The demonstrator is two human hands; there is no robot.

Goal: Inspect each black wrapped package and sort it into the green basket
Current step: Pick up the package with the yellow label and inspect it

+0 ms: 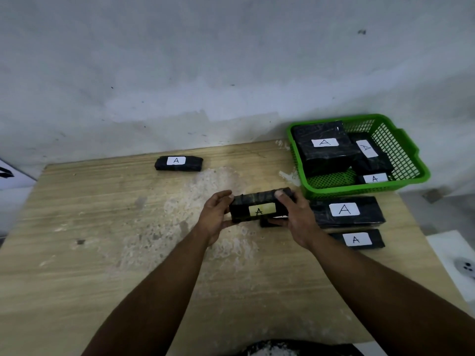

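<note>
A black wrapped package (257,205) with a yellowish "A" label is held above the table centre, my left hand (214,217) on its left end and my right hand (299,219) on its right end. Under it lies another black package (270,223), mostly hidden. The green basket (408,160) stands at the back right and holds three black packages labelled "A" (322,147). Two more labelled packages lie in front of the basket, a large one (345,210) and a small one (358,238). One black package (178,163) lies alone at the table's far edge.
The wooden table (102,240) has a worn, pale patch in its middle and stands against a grey wall. A white surface with a round grey object (465,267) sits past the table's right edge.
</note>
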